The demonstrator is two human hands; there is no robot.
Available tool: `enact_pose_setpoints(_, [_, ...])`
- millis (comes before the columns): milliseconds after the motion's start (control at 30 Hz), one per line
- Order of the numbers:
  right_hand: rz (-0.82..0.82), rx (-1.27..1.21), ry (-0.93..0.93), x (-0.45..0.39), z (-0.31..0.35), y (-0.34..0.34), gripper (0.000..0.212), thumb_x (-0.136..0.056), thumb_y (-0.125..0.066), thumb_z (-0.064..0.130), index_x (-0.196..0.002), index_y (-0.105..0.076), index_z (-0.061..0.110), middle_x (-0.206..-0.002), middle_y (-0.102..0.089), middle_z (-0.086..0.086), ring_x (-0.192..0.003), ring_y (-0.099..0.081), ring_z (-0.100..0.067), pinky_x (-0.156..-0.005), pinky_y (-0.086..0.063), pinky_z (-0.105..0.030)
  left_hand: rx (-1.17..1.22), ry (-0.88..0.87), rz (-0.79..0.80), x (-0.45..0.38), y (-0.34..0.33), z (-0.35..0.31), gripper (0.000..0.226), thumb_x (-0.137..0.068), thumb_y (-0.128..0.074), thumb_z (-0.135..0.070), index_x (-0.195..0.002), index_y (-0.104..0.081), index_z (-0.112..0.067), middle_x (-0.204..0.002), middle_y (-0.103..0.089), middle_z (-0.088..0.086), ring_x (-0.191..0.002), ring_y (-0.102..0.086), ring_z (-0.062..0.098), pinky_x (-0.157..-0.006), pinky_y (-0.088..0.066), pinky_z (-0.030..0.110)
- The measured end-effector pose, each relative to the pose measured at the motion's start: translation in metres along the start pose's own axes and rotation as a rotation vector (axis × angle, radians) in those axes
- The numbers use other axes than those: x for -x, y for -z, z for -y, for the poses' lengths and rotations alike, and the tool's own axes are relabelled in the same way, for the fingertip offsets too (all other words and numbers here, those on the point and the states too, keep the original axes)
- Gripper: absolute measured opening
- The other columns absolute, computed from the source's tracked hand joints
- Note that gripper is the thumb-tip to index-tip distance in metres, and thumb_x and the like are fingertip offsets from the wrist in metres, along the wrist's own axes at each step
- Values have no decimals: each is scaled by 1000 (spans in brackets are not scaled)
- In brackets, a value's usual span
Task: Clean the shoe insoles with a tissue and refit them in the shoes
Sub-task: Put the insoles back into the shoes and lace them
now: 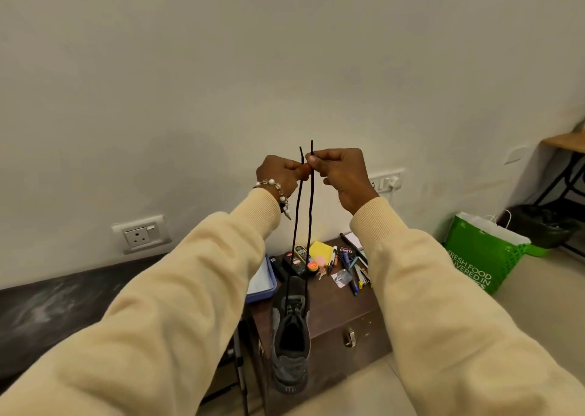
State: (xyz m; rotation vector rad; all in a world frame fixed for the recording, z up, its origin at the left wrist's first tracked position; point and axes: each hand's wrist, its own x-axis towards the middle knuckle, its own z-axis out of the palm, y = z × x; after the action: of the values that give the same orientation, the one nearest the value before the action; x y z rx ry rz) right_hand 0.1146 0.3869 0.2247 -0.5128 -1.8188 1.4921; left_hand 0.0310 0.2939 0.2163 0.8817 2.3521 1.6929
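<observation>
Spreading across the lower part of the view, a dark wooden trunk (342, 317) serves as the counter, with a green shopping bag (484, 257) standing on the floor to its right and a blue tray (262, 281) lying at its left edge. A grey shoe (290, 336) hangs in front of the trunk, toe upward and heel down, suspended by its two black laces (302, 225), which run taut up to the raised hands. The left hand (278, 173), with a beaded bracelet at the wrist, pinches one lace near its tip; the right hand (340, 175) pinches the other, and the two hands sit close together with the lace ends poking up above the fingers. A scatter of pens, a yellow pad (320, 250), a small tin and other bits lies on the back of the trunk. Judging progress is hard: the shoe's mouth looks dark, and whether an insole lies inside cannot be told. No tissue, loose insole or second shoe is in sight, so the cleaning is either done or not yet started; the laces appear pulled even, which suggests lacing or tightening work.
</observation>
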Motion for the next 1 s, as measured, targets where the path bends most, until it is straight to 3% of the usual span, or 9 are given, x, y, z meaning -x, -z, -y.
enact_pose_setpoints(167, [103, 1, -45, -6, -2, 8, 24, -81, -72, 11, -104, -71, 3, -93, -69, -10, -82, -59, -17, -65, -48, -23, 4, -117, 108, -4, 3, 7, 15, -87, -68, -19, -92, -76, -8, -88, -74, 6, -86, -70, 16, -89, -52, 30])
enact_pose_setpoints(367, [201, 8, -102, -17, 2, 11, 15, -78, -74, 8, -92, -73, 4, -83, -69, -10, -69, -56, -15, -64, -49, -27, -88, -178, 169, -15, 7, 9, 11, -85, -70, -15, -89, -77, -8, -87, -74, 7, -92, -67, 11, -76, -42, 14])
enact_pose_setpoints(500, [158, 116, -24, -20, 2, 6, 10, -79, -74, 10, -88, -73, 8, -79, -69, -5, -70, -58, -15, -59, -47, -24, -77, -178, 171, -18, 4, 10, 12, -85, -70, -14, -92, -76, -6, -88, -74, 10, -93, -68, 14, -84, -43, 21])
enact_pose_setpoints(633, [87, 87, -48, -22, 0, -1, 9, -80, -72, 8, -89, -71, 4, -76, -65, -3, -61, -54, -12, -51, -41, -21, 236, -110, 307, -7, -7, 23, 21, -95, -52, -1, -109, -63, 10, -100, -69, 17, -88, -69, 25, -88, -54, 31])
enact_pose_setpoints(733, [60, -1, -106, -22, -2, -2, 8, -81, -71, 5, -88, -68, 1, -73, -60, -5, -59, -49, -13, -51, -42, -23, 418, 14, 383, 10, -17, 43, 26, -99, -42, 3, -120, -55, 11, -103, -64, 16, -86, -67, 22, -79, -57, 25])
enact_pose_setpoints(833, [18, -94, -151, -22, -7, 8, 2, -83, -67, 2, -83, -67, 0, -74, -59, -8, -58, -49, -13, -50, -41, -22, 266, 38, 419, 15, -18, 69, 23, -96, -50, -2, -115, -64, -4, -94, -68, 8, -86, -65, 19, -91, -52, 33])
enact_pose_setpoints(1000, [-81, -385, -311, -13, -52, 35, 7, -85, -61, -7, -78, -61, -3, -70, -56, -11, -51, -53, -13, -44, -42, -19, 50, 4, 281, 3, -6, 74, 25, -84, -67, 2, -109, -69, 3, -92, -70, 16, -76, -66, 21, -78, -58, 32])
